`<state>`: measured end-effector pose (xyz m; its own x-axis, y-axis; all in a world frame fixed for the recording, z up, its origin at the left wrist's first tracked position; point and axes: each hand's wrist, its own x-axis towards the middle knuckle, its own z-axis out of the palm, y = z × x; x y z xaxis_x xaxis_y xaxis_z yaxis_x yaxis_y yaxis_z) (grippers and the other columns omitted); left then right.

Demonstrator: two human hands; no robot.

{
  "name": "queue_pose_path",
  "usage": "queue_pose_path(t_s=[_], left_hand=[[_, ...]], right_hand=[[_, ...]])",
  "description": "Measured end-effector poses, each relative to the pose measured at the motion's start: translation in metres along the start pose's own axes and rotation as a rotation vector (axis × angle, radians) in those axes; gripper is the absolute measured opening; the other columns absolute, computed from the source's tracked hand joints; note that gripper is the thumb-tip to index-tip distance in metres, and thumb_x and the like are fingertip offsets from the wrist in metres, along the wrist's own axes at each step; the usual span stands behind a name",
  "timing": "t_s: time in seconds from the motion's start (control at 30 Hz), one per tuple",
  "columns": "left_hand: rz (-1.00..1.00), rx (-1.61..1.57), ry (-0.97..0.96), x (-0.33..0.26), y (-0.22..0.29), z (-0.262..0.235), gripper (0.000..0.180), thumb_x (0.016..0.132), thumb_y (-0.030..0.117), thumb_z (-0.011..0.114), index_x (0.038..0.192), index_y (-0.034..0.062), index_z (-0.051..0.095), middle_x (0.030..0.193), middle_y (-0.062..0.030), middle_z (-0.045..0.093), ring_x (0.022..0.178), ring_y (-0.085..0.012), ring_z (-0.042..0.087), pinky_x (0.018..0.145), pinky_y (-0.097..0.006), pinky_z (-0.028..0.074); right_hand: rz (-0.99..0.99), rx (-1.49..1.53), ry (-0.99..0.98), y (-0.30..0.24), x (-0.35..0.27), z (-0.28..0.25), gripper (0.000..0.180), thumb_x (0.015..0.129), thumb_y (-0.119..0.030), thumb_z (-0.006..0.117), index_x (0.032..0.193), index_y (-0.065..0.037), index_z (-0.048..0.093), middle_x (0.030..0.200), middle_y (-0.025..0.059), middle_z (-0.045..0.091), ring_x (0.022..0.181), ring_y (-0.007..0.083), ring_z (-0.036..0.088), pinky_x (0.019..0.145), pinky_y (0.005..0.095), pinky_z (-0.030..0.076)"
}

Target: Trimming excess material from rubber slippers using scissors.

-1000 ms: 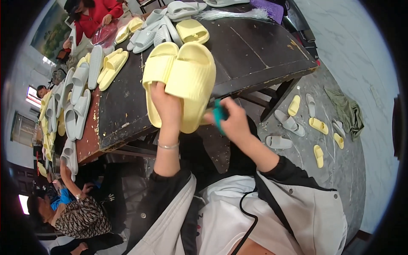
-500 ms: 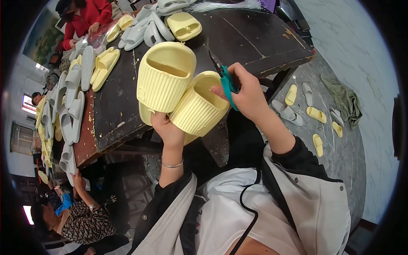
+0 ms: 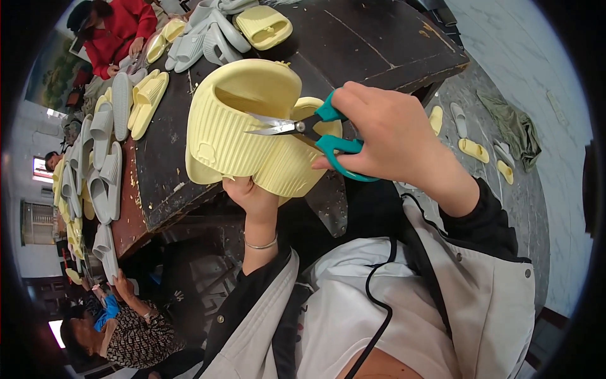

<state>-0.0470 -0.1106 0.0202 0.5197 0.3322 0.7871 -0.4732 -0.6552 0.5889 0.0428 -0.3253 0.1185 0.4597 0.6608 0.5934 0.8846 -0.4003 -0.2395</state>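
The left hand (image 3: pixel 252 192) is gripping a pair of pale yellow slippers (image 3: pixel 246 126) from below, its grip closed around their lower edge, and it is holding them up in front of the chest, above the near edge of the dark worktop (image 3: pixel 379 44). Holding them upright this way is turning the strap openings toward the face, so the rim of the front slipper is lying within reach of the blades.

The right hand (image 3: pixel 385 136) is holding teal-handled scissors (image 3: pixel 309 129), its grip closed through the handle loops. The blades are lying slightly parted, with the tips pointing left into the opening of the front slipper, at or just beside the strap's inner edge; whether they are touching it is hard to tell.

The slippers are looking soft and moulded, with fine ribbing running down the wide straps and a small raised mark near the lower left of the front one.

More yellow and grey slippers (image 3: pixel 107 139) are lying in rows along the worktop's left side, where other people are working.
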Motion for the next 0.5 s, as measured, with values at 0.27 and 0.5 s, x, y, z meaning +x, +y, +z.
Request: queue_pose_path(t_s=[0.27, 0.5], left_hand=[[-0.006, -0.089, 0.002, 0.0, 0.0037, -0.0009, 0.039, 0.081, 0.004, 0.071, 0.119, -0.0022, 0.064, 0.116, -0.013, 0.067, 0.102, -0.0228, 0.066, 0.092, -0.036, 0.051], [0.022, -0.049, -0.01, 0.0011, 0.0044, -0.0014, 0.039, 0.083, 0.004, 0.07, 0.12, -0.0018, 0.063, 0.116, -0.0135, 0.067, 0.101, -0.023, 0.066, 0.092, -0.037, 0.052]], right_hand=[[0.018, 0.128, -0.005, 0.0037, 0.0006, 0.0061, 0.048, 0.069, -0.046, 0.083, 0.083, -0.007, 0.058, 0.069, 0.0049, 0.052, 0.057, 0.0239, 0.055, 0.049, 0.0325, 0.042], [0.021, 0.175, -0.113, 0.0068, 0.0026, -0.0022, 0.046, 0.071, -0.045, 0.082, 0.08, -0.007, 0.057, 0.064, 0.0055, 0.051, 0.055, 0.0237, 0.053, 0.049, 0.0314, 0.04]])
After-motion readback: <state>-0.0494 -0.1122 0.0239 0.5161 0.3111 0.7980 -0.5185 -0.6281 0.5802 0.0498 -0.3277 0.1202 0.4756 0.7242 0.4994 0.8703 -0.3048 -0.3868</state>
